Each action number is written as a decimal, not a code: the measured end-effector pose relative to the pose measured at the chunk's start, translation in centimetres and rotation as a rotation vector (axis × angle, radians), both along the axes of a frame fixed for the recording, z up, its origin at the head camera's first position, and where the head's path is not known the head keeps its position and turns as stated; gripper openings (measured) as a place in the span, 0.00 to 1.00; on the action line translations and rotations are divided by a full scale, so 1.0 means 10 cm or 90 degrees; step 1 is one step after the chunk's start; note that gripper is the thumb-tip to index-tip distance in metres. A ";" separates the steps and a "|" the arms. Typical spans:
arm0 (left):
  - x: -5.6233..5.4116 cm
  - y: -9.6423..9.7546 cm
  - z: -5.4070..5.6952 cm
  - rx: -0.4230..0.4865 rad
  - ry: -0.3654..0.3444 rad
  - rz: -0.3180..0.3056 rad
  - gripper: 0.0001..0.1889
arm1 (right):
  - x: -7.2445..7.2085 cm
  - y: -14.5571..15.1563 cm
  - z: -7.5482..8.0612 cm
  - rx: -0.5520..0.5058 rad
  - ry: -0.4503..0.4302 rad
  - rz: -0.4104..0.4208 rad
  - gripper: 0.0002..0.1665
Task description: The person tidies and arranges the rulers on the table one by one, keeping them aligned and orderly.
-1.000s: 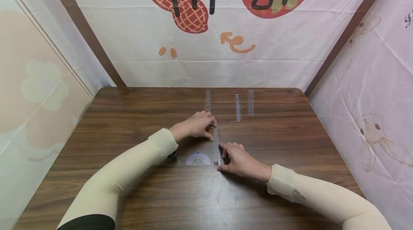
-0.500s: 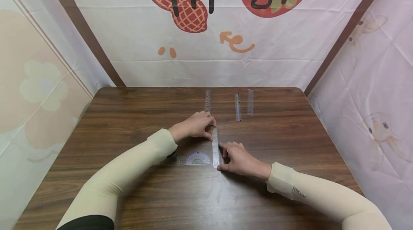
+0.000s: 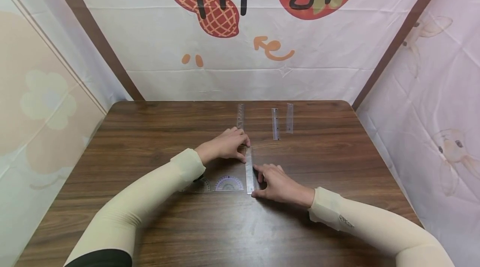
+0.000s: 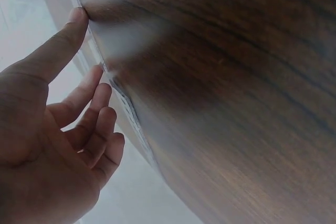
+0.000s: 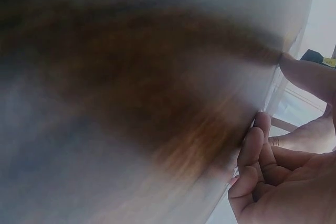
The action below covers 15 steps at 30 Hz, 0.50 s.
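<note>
A clear ruler [image 3: 249,177] lies upright in the head view near the table's middle, between my two hands. My left hand [image 3: 225,145] touches its far end, with forefinger at the top and thumb at the left edge; the left wrist view shows these fingertips apart, the other fingers [image 4: 107,124] loosely bent. My right hand [image 3: 279,185] rests its forefinger and thumb against the ruler's right edge, thumb at the near corner. Left of the ruler lies a clear protractor [image 3: 228,183] with purple markings. Another protractor [image 3: 203,185] is partly hidden by the left wrist.
Toward the far edge of the brown wooden table [image 3: 318,150] lie a ruler with a wavy edge [image 3: 241,116], a narrow clear ruler [image 3: 275,124] and another clear ruler [image 3: 290,118]. Printed cloth walls [image 3: 210,86] enclose the table on three sides.
The ruler between the hands looks brighter and slightly narrower, and the dark square at its near end no longer shows. Both hands keep their places; the head view has shifted slightly.
</note>
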<state>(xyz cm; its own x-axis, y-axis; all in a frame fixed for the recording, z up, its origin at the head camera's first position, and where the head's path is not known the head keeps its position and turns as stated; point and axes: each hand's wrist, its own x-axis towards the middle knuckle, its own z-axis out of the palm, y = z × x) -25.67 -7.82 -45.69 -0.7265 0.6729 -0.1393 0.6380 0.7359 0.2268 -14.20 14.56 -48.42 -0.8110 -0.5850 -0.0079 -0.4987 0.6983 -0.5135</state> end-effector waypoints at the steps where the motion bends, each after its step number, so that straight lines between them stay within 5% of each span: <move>1: 0.00 0.00 0.00 -0.001 0.002 0.000 0.27 | 0.00 0.00 0.00 0.002 0.000 0.001 0.48; 15: 0.01 -0.01 0.03 -0.001 -0.001 0.000 0.26 | -0.01 0.00 0.00 0.001 -0.011 0.001 0.48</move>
<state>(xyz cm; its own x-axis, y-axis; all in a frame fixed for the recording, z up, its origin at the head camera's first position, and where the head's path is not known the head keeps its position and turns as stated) -25.54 -7.91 -45.39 -0.7262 0.6729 -0.1412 0.6381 0.7360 0.2259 -14.31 14.59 -48.39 -0.8096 -0.5865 -0.0235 -0.4907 0.6983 -0.5212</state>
